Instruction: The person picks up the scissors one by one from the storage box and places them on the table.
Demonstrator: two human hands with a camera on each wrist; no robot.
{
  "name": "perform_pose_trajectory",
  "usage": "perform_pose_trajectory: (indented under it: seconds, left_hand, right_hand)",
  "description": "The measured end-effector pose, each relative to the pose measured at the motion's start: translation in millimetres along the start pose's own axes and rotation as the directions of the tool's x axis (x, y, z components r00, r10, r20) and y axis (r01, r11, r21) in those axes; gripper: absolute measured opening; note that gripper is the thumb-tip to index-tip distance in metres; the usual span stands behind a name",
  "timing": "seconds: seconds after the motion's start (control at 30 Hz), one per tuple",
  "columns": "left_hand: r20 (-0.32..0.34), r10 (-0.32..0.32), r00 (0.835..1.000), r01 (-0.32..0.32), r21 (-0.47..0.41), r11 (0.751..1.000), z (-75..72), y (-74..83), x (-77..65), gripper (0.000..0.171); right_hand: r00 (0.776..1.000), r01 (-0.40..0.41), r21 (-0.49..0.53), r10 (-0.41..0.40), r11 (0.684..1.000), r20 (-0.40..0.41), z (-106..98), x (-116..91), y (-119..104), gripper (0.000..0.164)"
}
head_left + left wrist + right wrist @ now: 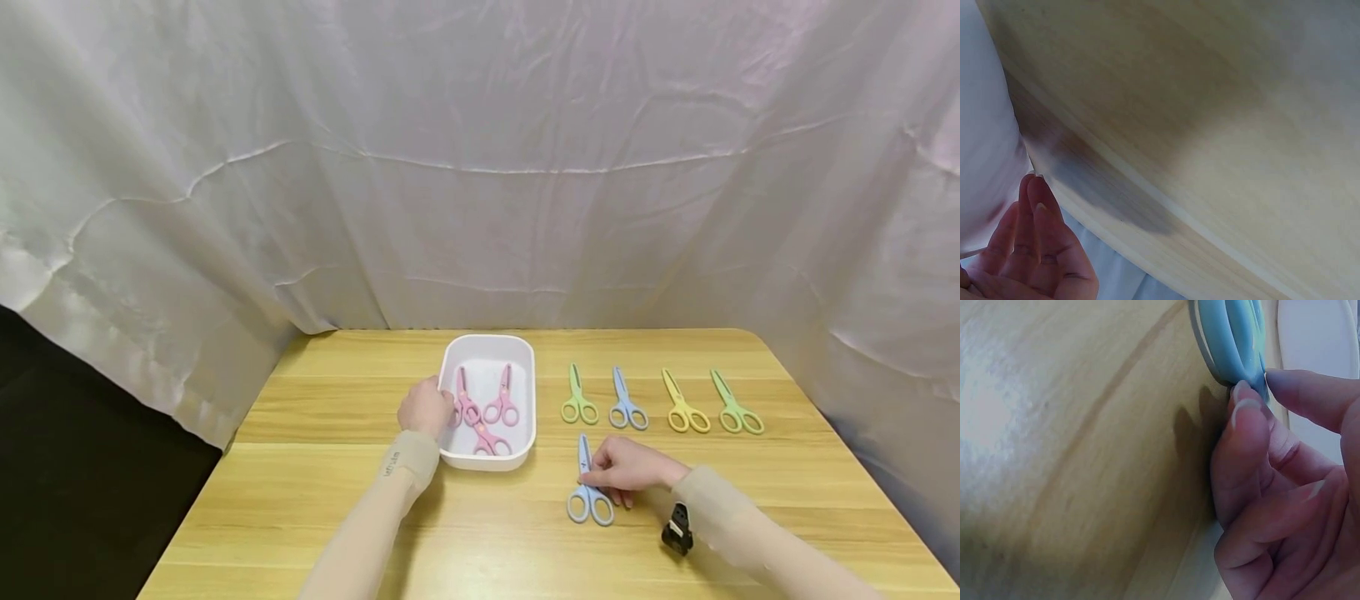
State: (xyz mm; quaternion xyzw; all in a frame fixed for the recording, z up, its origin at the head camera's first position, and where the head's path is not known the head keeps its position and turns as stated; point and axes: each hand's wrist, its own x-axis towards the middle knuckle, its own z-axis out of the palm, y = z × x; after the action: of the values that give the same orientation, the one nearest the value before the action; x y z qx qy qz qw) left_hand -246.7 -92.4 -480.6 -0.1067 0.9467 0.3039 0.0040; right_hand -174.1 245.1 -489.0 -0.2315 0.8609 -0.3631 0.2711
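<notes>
My right hand [628, 465] pinches a pair of blue scissors [583, 457] near the pivot, low over the wooden table. Up close in the right wrist view, thumb and fingertips meet on the light-blue plastic [1232, 337], while the other fingers curl beneath. At the left rim of a white plastic tray [486, 463], my left hand [426, 408] holds on, with its fingers [1044, 244] against the outer wall in the left wrist view. Pink scissors lie inside the tray: one pair at the right [504, 400], others overlapping at the left and front [486, 435].
Right of the tray, a row of scissors lies blades away: green [577, 400], blue [624, 404], yellow [681, 407] and another green pair [735, 408]. A grey-white curtain [480, 233] hangs behind the wooden table [322, 467].
</notes>
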Motion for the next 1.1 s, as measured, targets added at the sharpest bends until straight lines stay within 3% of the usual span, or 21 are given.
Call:
perform_pose_trajectory:
  seconds: [0.63, 0.93, 1.1]
  left_hand:
    - [-0.005, 0.013, 1.000, -0.013, 0.017, 1.000, -2.0, -1.1, -1.3, 0.034]
    - [-0.021, 0.020, 1.000, -0.019, 0.030, 0.999, -1.0, 0.0, -2.2, 0.033]
    - [-0.015, 0.012, 1.000, -0.012, 0.019, 1.000, -1.3, 0.9, -1.8, 0.033]
  right_hand:
    - [1.000, 0.001, 0.011, -0.001, 1.000, 0.007, -1, 1, 3, 0.046]
    - [0.994, 0.026, -0.013, -0.027, 1.000, -0.103, -17, 4, -18, 0.049]
    - [0.979, 0.063, 0.008, -0.061, 0.998, -0.196, -21, 15, -42, 0.036]
